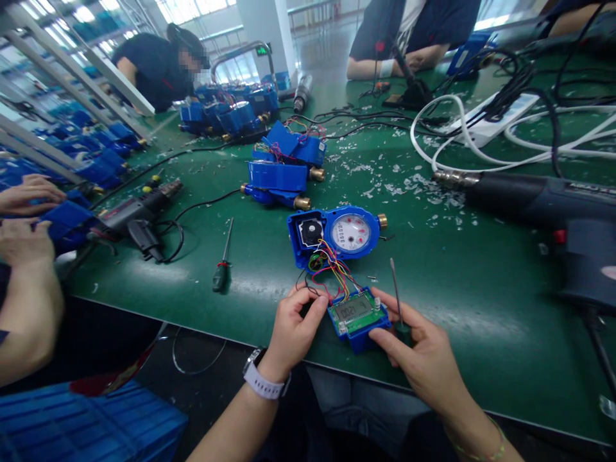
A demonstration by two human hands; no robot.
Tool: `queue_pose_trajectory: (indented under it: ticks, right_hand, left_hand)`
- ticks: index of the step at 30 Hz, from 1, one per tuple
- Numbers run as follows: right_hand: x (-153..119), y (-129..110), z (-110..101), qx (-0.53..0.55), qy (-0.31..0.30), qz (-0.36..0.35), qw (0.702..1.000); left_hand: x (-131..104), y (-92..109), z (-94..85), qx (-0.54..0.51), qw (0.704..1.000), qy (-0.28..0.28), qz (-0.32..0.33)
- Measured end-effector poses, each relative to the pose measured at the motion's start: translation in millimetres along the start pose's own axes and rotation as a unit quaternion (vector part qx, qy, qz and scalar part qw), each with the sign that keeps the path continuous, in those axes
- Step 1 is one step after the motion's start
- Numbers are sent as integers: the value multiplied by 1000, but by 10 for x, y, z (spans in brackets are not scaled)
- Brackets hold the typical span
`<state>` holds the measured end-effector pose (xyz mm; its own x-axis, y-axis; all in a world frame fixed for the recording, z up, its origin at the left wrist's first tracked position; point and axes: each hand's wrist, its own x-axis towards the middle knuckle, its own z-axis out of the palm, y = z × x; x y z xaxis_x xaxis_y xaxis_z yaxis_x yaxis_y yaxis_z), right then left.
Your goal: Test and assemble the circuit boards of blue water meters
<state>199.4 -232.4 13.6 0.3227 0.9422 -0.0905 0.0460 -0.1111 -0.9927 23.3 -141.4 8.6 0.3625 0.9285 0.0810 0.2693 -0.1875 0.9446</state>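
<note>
My right hand grips the right side of a small blue housing, which carries a green circuit board with an LCD display. At the board's left edge, my left hand has thumb and index finger pinched on thin wires. Coloured wires run from the board to an opened blue water meter with a round white dial. A screwdriver points away beside my right hand, its dark handle partly hidden by the fingers.
Another screwdriver lies left on the green table. Heat guns sit at both sides. More blue meters, a white power strip, cables and plastic scraps lie beyond. A co-worker's hands hold a blue part at left.
</note>
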Motion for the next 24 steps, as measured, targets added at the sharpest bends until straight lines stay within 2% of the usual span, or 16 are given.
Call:
queue_pose_trajectory:
  ticks: [16, 24]
  right_hand:
    - [-17, 43, 27, 9, 14, -13, 1000]
    - [-23, -18, 16, -30, 11, -24, 999]
  left_hand:
    - [4, 8, -3, -9, 1000, -6, -5]
    - [-9, 7, -21, -5, 1000, -9, 4]
